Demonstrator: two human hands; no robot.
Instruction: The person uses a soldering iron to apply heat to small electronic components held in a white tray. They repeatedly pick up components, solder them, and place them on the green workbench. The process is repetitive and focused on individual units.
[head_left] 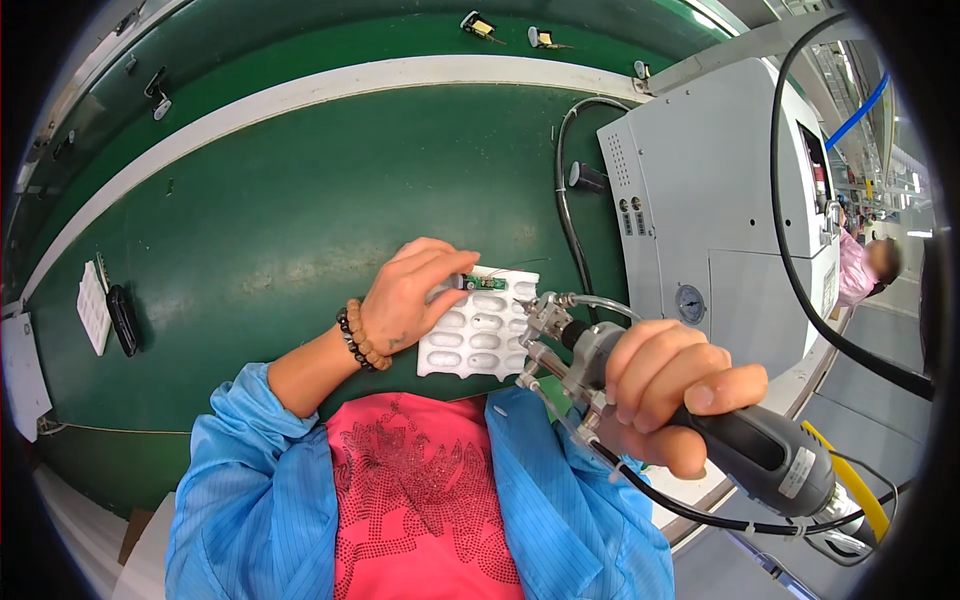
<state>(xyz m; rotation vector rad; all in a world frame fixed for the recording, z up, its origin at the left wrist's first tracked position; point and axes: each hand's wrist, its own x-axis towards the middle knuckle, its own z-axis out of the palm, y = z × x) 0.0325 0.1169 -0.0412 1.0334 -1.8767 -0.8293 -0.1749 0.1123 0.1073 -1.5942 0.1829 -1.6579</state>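
Observation:
My left hand (415,290) pinches a small device with a bare green circuit board (484,283) between thumb and fingers, over the far edge of a white tray. Rows of oval wells mark that tray (462,357), which lies on the bench in front of me. In my right hand (680,390) is a dark grey power driver (765,455), fingers wrapped round its body. Its metal head (550,325) points left, by the tray's right edge, apart from the circuit board. A clear hose and a black cable run along the driver.
On the right stands a large grey machine cabinet (680,220) with a round gauge. A black hose (565,190) and a dark cylinder (588,177) lie beside it. Small devices (480,27) sit on the far green belt. A black case (123,320) lies left. A person (860,268) is farther right.

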